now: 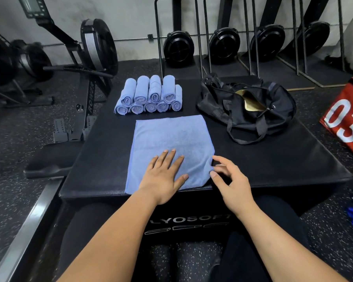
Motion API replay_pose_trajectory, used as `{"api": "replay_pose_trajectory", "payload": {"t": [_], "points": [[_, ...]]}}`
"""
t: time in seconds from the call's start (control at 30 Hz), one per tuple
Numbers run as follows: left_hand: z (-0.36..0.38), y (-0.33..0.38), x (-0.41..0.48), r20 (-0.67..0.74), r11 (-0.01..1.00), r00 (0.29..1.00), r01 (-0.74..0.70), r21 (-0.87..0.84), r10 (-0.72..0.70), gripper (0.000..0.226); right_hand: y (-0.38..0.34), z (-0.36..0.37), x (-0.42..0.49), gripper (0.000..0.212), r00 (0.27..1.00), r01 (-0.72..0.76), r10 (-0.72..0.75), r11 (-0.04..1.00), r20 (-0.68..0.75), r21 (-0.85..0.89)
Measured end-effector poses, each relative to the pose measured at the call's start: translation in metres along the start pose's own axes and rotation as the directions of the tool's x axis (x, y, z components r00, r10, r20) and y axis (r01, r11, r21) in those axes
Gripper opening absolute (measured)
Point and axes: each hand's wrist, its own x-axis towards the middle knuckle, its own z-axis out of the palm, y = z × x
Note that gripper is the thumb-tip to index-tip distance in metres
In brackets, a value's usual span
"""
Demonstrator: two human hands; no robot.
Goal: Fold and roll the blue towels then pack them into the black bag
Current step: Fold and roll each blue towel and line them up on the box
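The left grip pressed flat, fingers spread, on the blue towel on the worktop; the right grip, loosely parted, touched the towel's near right edge.

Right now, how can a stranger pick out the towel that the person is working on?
Find the black padded box in front of the person. At its far side, rolled towels are stacked left of the black bag; nearer lies one blue towel. It alone is flat and unrolled, under the left hand.
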Motion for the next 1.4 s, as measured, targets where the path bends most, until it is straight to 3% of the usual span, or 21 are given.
{"api": "replay_pose_trajectory", "payload": {"t": [0.17,0.27,0.4,0.53,0.6,0.7,0.77,0.83,0.93,1.2,1.4], "points": [[0.001,-0.001,0.000,-0.001,1.000,1.000,0.000,-0.007,0.000,0.075,0.003,-0.003,0.001,0.033,0.995,-0.035,0.028,0.997,-0.095,-0.069],[0.000,0.000,0.000,0.011,1.000,1.000,0.000,-0.008,0.000,0.075,0.010,-0.004,0.000,0.023,0.984,-0.049,0.006,0.970,-0.177,-0.239],[0.001,-0.001,0.000,0.010,1.000,1.000,-0.003,-0.023,0.003,0.075,0.015,-0.004,-0.001,0.019,0.960,-0.078,-0.056,0.888,-0.275,-0.453],[0.000,-0.004,-0.002,-0.004,0.998,1.000,-0.029,-0.062,0.029,0.076,0.018,-0.002,-0.005,0.024,0.957,-0.112,-0.087,0.768,-0.275,-0.631],[0.000,-0.005,-0.006,-0.088,0.988,0.994,-0.074,-0.138,0.062,0.076,0.018,-0.003,-0.006,0.028,0.958,-0.029,-0.173,0.730,-0.226,-0.683],[0.004,-0.005,-0.017,-0.266,0.980,0.957,-0.158,-0.125,0.120,0.071,0.020,0.001,-0.004,0.042,0.908,0.313,-0.413,0.552,0.073,-0.773],[0.007,-0.004,-0.027,-0.286,0.985,0.948,-0.164,-0.061,0.140,0.070,0.025,0.011,-0.007,0.056,0.873,0.451,-0.383,0.397,0.302,-0.799],[0.012,-0.006,-0.038,-0.214,0.990,0.967,-0.139,0.026,0.141,0.077,0.034,0.020,-0.011,0.067,0.879,0.469,-0.263,0.331,0.397,-0.819],[0.016,-0.020,-0.056,-0.150,0.981,0.978,-0.122,0.152,0.145,0.083,0.039,0.022,-0.014,0.073,0.908,0.416,-0.189,0.297,0.374,-0.859],[0.020,-0.051,-0.086,-0.188,0.989,0.981,0.077,0.126,-0.052,0.091,0.039,0.012,-0.018,0.083,0.958,0.264,-0.183,0.266,0.221,-0.927],[0.023,-0.062,-0.103,-0.216,0.991,0.975,0.074,0.114,-0.048,0.083,0.044,0.009,-0.022,0.073,0.860,0.489,-0.282,0.215,0.426,-0.845]]}}
